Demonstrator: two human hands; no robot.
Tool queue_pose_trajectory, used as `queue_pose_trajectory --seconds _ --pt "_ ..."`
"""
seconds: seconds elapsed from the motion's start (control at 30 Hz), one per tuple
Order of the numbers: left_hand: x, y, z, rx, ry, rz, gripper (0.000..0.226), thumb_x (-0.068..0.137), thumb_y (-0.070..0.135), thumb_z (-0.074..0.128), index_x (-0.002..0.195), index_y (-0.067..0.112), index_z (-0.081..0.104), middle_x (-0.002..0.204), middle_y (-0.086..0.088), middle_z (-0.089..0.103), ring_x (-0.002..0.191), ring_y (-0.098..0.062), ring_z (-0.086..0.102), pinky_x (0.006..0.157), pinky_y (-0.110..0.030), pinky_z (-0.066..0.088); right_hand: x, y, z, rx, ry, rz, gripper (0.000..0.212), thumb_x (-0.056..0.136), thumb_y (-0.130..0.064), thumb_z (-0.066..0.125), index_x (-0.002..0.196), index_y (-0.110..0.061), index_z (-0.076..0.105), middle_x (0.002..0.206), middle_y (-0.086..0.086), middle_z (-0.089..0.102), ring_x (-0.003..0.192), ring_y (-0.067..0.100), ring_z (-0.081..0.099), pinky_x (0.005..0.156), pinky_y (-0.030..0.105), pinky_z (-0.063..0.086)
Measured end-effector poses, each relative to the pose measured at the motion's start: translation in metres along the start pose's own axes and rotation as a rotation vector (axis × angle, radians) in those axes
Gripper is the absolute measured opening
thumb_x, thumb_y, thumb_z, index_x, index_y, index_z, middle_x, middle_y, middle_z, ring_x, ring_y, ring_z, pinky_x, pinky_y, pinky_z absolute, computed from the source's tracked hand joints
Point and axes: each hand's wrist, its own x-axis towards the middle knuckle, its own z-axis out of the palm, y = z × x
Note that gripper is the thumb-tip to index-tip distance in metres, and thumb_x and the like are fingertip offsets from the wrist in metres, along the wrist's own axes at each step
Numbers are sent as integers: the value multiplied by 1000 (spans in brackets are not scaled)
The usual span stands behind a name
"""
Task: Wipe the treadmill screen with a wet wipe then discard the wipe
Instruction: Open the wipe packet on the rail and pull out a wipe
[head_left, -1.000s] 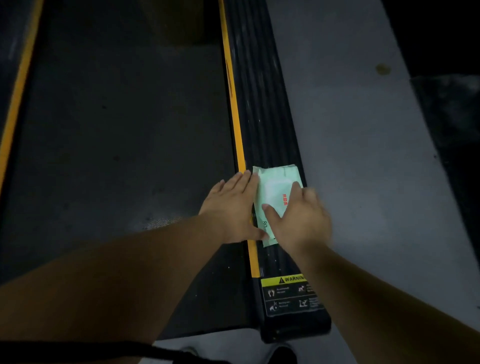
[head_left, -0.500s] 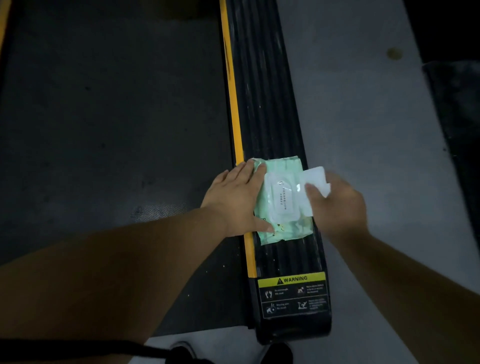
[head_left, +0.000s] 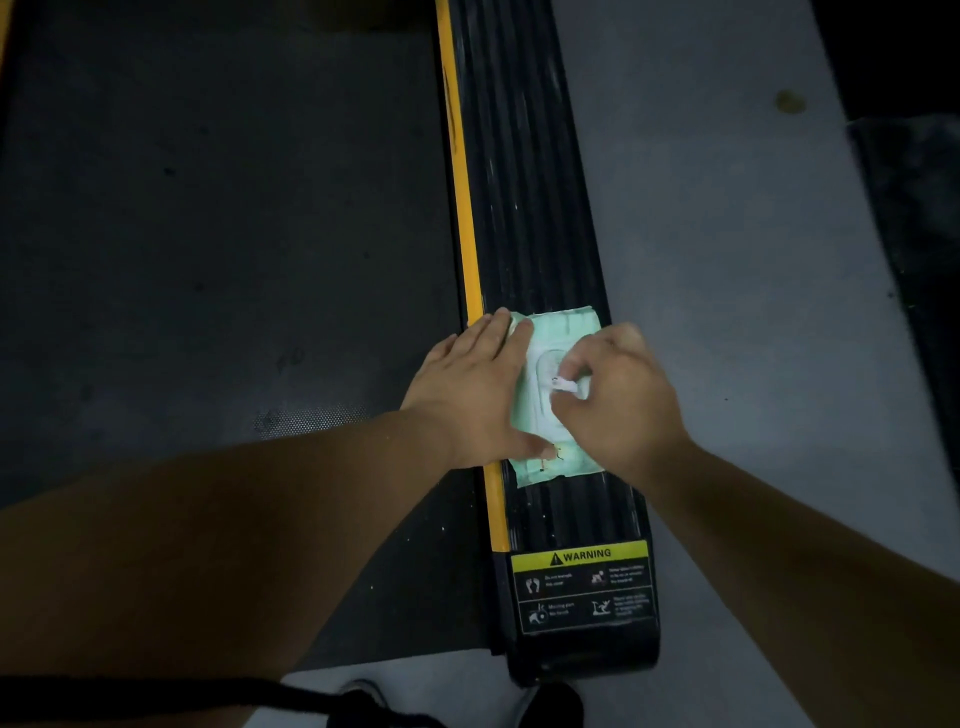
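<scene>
A pale green wet wipe pack (head_left: 558, 332) lies on the black ribbed side rail (head_left: 524, 208) of the treadmill. My left hand (head_left: 467, 384) lies flat on the pack's left edge and holds it down. My right hand (head_left: 613, 400) is over the pack's middle, thumb and fingers pinched on a bit of white wipe (head_left: 565, 384) at the opening. The treadmill screen is out of view.
The dark running belt (head_left: 208, 234) lies to the left past a yellow stripe (head_left: 460, 182). A yellow warning label (head_left: 584, 584) marks the rail's near end. Grey floor (head_left: 727, 260) spreads to the right, with a dark mat (head_left: 924, 234) at the far right. Shoes show at the bottom.
My right hand peeled the white flap open to the right, then came back over the pack's middle and pinched the wipe. My left hand stayed in place.
</scene>
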Motion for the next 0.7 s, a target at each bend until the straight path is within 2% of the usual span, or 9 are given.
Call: queue_pose_trajectory --seconds 0.1,0.17,0.27,0.3,0.37,0.43,0.53,0.6,0.7 --pt "0 0 1 -1 4 -3 134 71 83 66 163 22 -9 172 -4 -14 158 -18 -9 128 -44 5 -11 5 -4 48 1 -33 17 81 -15 75 81 -23 60 102 -5 55 97 20 55 77 37 50" --pt "0 0 2 -6 9 -8 133 72 82 67 163 22 -9 172 -3 -14 158 -18 -9 128 -44 5 -21 6 -5 43 -9 -68 13 84 -28 72 80 -23 61 89 -8 59 87 15 54 68 34 44" --pt "0 2 2 -6 7 -12 133 72 82 67 163 22 -10 172 -3 -14 158 -18 -9 128 -44 5 -21 4 -1 34 94 -43 37 99 -43 56 70 -21 54 62 -5 56 62 16 53 57 34 40" --pt "1 2 2 -6 5 -17 134 72 82 67 163 22 -10 172 -3 -15 158 -18 -9 128 -44 4 -16 4 0 43 116 -13 35 101 -42 55 75 -19 56 61 -3 59 58 18 56 56 34 43" --pt "1 1 2 -5 -3 -21 134 72 82 67 163 22 -10 172 -2 -15 158 -18 -9 128 -43 4 -8 0 -3 19 68 26 16 99 -36 61 103 -20 60 71 -3 67 65 21 64 61 35 53" --pt "2 1 3 -4 -1 -23 133 72 82 67 163 23 -11 172 -2 -16 158 -18 -10 128 -43 4 -4 -3 -3 -52 -3 1 29 93 -29 64 121 -25 57 77 -4 69 73 20 65 67 36 55" --pt "3 1 3 -9 0 -28 133 72 82 67 163 23 -10 172 -2 -16 158 -18 -10 128 -44 4 -2 -3 1 -131 1 -90 14 93 -25 65 107 -23 65 83 -2 66 80 22 62 65 37 52" --pt "3 2 4 -15 6 -30 133 72 82 67 163 24 -11 172 -2 -16 158 -17 -11 128 -43 3 -1 0 4 -72 60 -121 1 93 -18 67 93 -19 68 82 -1 60 76 22 58 60 36 49" --pt "4 3 5 -12 25 -25 130 72 84 65 162 30 -11 172 -3 -15 158 -18 -12 128 -45 3 -3 3 3 -6 117 -133 6 93 -12 68 88 -16 69 82 -1 58 70 20 55 59 39 51"
